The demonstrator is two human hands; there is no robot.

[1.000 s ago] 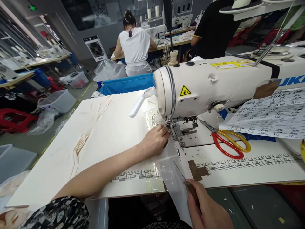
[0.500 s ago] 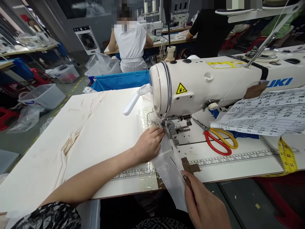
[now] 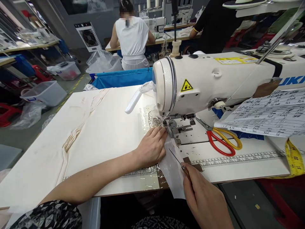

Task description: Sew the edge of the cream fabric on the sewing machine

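Observation:
A thin white fabric strip (image 3: 172,173) runs from under the needle area of the white sewing machine (image 3: 195,84) down over the table's front edge. My left hand (image 3: 152,147) presses on the fabric just in front of the presser foot, its fingers together and their tips close to the metal parts. Below and to the right, my right hand (image 3: 205,197) is closed round the brown handle of an awl (image 3: 185,170). The thin metal point of the awl lies over the fabric, pointing up and left.
Red-and-yellow-handled scissors (image 3: 224,141), a written paper sheet (image 3: 269,114) and a yellow tape measure (image 3: 295,159) are on the right. Folded pale fabric (image 3: 72,138) lies on the left of the table (image 3: 111,127). A person in white (image 3: 132,38) sits beyond a blue cloth bin (image 3: 124,78).
The fabric's lower end has moved up toward the machine. My hands keep nearly the same poses, while the view has shifted slightly, with the machine now further right.

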